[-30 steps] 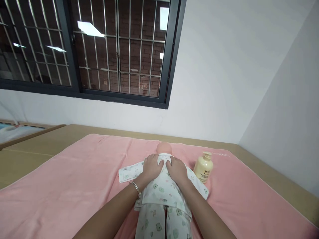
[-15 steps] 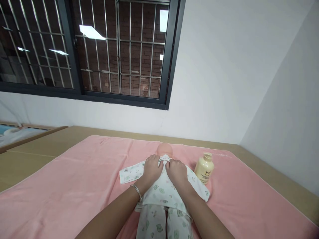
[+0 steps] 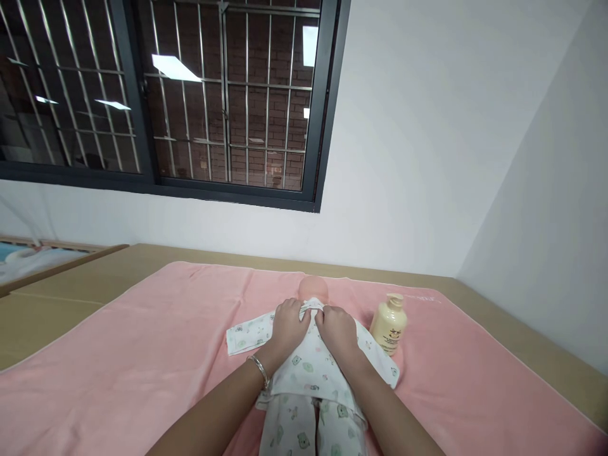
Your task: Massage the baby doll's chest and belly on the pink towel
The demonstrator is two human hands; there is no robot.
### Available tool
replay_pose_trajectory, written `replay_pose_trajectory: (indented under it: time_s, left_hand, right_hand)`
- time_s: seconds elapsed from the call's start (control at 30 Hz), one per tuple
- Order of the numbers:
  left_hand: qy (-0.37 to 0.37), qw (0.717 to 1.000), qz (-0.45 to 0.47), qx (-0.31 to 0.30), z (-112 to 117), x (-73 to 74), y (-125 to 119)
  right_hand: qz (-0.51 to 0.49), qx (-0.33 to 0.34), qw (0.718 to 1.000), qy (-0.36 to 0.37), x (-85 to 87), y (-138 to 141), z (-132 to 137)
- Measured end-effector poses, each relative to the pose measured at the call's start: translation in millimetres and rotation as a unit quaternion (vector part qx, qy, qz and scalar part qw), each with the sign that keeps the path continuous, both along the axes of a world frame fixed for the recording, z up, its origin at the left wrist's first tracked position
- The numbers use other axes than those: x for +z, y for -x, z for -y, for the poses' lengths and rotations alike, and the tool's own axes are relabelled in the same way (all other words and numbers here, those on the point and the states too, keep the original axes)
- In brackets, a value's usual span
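Note:
A baby doll (image 3: 313,288) lies on its back on a pink blanket (image 3: 142,354), its head toward the wall. It is dressed in a white printed top (image 3: 308,364) with the sleeves spread sideways, and matching pants (image 3: 292,424). My left hand (image 3: 288,324), with a silver bangle at the wrist, is closed on the top's neckline. Close beside it, my right hand (image 3: 338,328) grips the same neckline, thumbs nearly meeting. The fingertips are hidden behind the fabric, and the doll's face is mostly out of sight.
A pale yellow pump bottle (image 3: 389,323) stands on the blanket just right of the right sleeve. The blanket covers a wooden tabletop (image 3: 61,278) against a white wall (image 3: 403,139). A barred window (image 3: 232,95) is above. At far left lies a white and blue bed-like surface (image 3: 38,259).
The view has tilted very slightly, so everything sits a touch lower. Both hands keep their hold on the neckline with no clear movement.

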State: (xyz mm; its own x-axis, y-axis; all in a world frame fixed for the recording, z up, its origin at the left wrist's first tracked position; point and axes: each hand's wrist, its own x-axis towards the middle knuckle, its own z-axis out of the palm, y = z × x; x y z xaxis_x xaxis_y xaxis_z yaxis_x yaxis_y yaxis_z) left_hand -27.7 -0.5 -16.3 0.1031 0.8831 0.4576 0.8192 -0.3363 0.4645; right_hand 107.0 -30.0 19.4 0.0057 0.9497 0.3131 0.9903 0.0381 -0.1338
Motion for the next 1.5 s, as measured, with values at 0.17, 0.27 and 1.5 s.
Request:
replay_pose_trajectory:
  time_s: [0.17, 0.27, 1.5]
  left_hand:
    - [0.023, 0.999, -0.023, 0.039, 3.8, 3.3, -2.0]
    - [0.050, 0.998, -0.033, 0.022, 0.6, 2.8, -1.9]
    - [0.032, 0.999, 0.008, -0.027, -3.0, 1.2, -3.3]
  right_hand:
    - [-0.016, -0.020, 1.000, -0.007, -4.7, -0.4, -0.1]
    - [-0.026, 0.046, 0.999, -0.001, -4.0, -9.0, -6.9]
    - [-0.007, 0.033, 0.999, 0.021, 0.4, -13.0, -8.1]
